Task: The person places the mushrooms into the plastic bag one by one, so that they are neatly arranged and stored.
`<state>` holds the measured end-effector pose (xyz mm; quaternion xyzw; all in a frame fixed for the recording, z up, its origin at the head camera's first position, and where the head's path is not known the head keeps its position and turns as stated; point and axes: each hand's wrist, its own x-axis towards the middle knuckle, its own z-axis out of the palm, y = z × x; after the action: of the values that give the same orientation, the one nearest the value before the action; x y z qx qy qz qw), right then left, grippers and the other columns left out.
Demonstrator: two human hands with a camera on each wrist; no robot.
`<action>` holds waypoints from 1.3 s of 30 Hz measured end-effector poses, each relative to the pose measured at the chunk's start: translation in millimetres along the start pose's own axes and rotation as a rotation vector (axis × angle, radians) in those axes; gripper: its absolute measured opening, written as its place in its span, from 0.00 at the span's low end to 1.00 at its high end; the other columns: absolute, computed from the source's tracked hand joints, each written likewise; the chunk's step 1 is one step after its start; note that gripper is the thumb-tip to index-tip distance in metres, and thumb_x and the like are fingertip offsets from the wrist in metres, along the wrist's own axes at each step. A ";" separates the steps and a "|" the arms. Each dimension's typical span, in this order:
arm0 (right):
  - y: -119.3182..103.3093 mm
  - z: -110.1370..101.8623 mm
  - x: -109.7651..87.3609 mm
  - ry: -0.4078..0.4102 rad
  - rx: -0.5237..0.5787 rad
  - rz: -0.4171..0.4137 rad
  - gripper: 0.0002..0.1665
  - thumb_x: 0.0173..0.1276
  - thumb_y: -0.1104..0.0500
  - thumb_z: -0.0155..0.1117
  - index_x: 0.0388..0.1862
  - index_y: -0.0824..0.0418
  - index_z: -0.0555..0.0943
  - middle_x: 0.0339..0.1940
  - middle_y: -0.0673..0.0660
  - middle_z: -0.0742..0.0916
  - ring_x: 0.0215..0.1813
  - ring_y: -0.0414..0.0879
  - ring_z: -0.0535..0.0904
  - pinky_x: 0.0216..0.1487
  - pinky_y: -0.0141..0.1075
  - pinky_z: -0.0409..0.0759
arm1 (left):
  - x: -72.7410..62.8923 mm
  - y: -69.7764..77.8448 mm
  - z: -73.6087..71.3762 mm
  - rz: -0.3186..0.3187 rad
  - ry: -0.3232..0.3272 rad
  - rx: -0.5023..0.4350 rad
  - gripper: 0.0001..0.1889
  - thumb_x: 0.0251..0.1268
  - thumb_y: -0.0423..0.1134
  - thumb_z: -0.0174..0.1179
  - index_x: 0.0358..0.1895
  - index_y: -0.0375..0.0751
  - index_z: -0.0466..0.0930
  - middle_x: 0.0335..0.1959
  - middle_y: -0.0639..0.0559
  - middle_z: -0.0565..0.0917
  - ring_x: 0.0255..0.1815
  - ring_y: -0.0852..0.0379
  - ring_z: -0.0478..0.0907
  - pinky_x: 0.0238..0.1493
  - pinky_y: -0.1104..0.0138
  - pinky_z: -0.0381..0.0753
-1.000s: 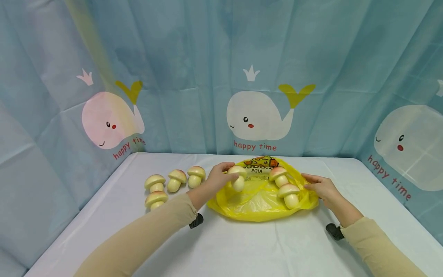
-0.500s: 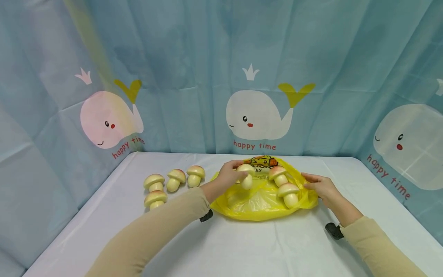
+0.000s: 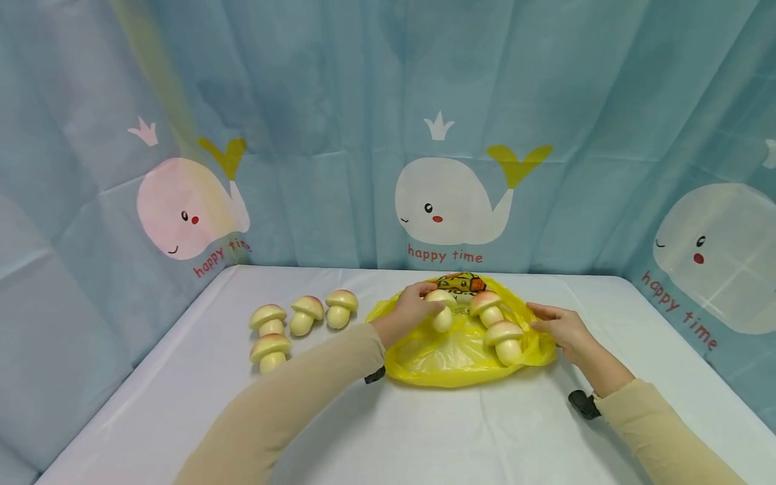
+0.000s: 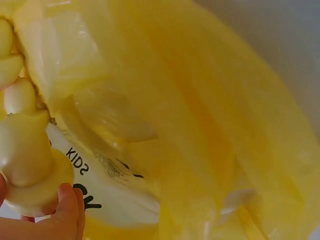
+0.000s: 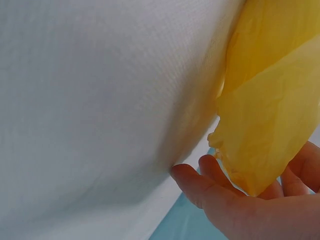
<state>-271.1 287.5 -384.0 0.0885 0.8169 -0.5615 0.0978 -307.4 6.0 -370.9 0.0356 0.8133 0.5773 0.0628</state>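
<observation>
My left hand (image 3: 409, 311) holds a toy mushroom (image 3: 442, 316) with a pale stem and rounded cap over the opening of a yellow plastic bag (image 3: 433, 364). In the left wrist view, fingertips (image 4: 67, 207) grip that mushroom (image 4: 25, 155) by its cap. Two more mushrooms with pink-tinged caps, one farther back (image 3: 487, 306) and one nearer (image 3: 505, 340), lie inside the bag on its right side. My right hand (image 3: 566, 330) holds the bag's right edge between thumb and fingers. The right wrist view shows the bag's edge (image 5: 270, 115) running down into that hand (image 5: 250, 210).
Several more mushrooms lie on the white table (image 3: 436, 438) left of the bag, among them one at the back (image 3: 341, 308) and one nearest me (image 3: 270, 351). A blue curtain (image 3: 339, 202) with printed whales stands behind the table and along both sides.
My left hand has carried the mushroom rightward, from the bag's left edge to over its opening. The right hand has stayed at the bag's right edge.
</observation>
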 end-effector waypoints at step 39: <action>0.0 2.3 3.8 0.022 0.012 0.031 0.33 0.75 0.66 0.53 0.76 0.62 0.57 0.77 0.66 0.57 0.75 0.65 0.50 0.71 0.57 0.56 | 17.5 -3.3 32.3 -0.010 0.029 0.273 0.26 0.62 0.32 0.66 0.63 0.34 0.71 0.60 0.41 0.76 0.60 0.47 0.72 0.60 0.59 0.74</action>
<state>-274.6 285.5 -385.8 0.1081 0.8132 -0.5636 0.0969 -320.0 37.4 -385.6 0.0314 0.8853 0.4614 0.0485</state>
